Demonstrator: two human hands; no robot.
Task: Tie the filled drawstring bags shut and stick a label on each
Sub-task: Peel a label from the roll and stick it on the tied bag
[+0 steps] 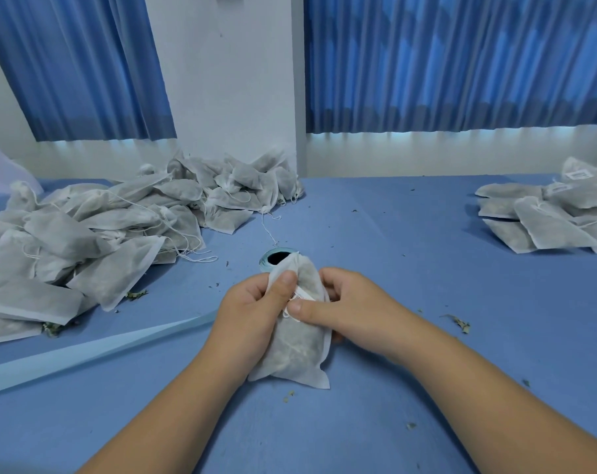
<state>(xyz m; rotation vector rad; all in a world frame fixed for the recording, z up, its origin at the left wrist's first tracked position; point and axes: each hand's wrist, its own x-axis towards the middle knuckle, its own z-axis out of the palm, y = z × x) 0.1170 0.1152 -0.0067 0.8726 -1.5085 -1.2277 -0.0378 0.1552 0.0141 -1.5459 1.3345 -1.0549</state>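
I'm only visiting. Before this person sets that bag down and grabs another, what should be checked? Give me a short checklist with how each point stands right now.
1. Bag held by both the left hand and the right hand: ok.
2. Label on the bag, under the right thumb: ok.
3. Label pressed flat all over: cannot tell, the thumb covers part of it.
4. Drawstring tied shut: cannot tell, the fingers hide the neck.
5. Label roll close by, just behind the bag: ok.
6. Labelled pile on the right, where the bag would likely go: ok.
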